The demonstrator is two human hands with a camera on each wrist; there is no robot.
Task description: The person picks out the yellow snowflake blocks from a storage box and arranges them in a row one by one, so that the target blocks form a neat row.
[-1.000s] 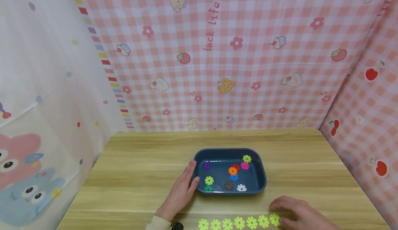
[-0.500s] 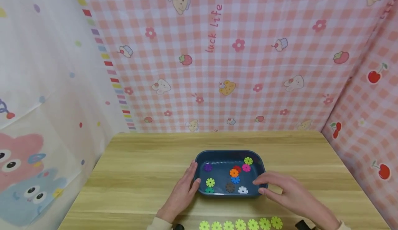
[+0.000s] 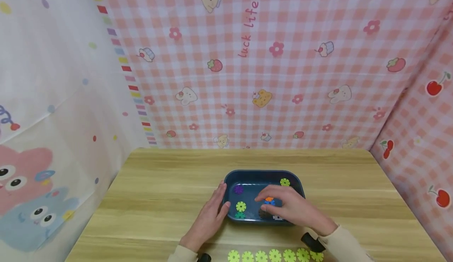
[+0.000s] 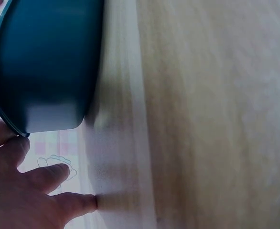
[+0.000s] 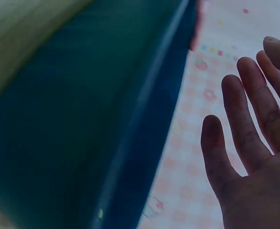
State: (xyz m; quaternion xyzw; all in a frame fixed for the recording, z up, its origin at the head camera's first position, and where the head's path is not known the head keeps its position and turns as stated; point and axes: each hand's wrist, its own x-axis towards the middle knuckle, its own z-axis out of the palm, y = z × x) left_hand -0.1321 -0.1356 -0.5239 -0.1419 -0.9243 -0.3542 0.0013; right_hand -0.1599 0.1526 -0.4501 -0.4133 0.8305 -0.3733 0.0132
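A dark blue basin (image 3: 255, 176) stands on the table with several notched plastic discs inside. My left hand (image 3: 207, 219) rests against its left side, fingers fairly straight and thumb near the rim; the left wrist view shows the fingers by the basin wall (image 4: 49, 62). Over the basin's right half is my right hand (image 3: 295, 209), its thumb and forefinger apart, nothing visible between them. Near its fingertips lie an orange disc (image 3: 269, 199), a blue disc (image 3: 270, 202) and a brown disc (image 3: 262, 213). A white disc (image 3: 277, 217) is partly covered by the hand. Red and pink discs are hidden.
A row of yellow-green discs (image 3: 275, 255) lies along the near side of the wooden table (image 3: 159, 199). Inside the basin, a purple disc (image 3: 238, 189), a light green disc (image 3: 241, 206) and a green disc (image 3: 240, 215) sit left. Patterned cloth (image 3: 212, 85) hangs behind.
My right hand has left the right end of the disc row and moved up and left, past the basin's right rim, to over its discs. The left hand has stayed at the basin's left side.
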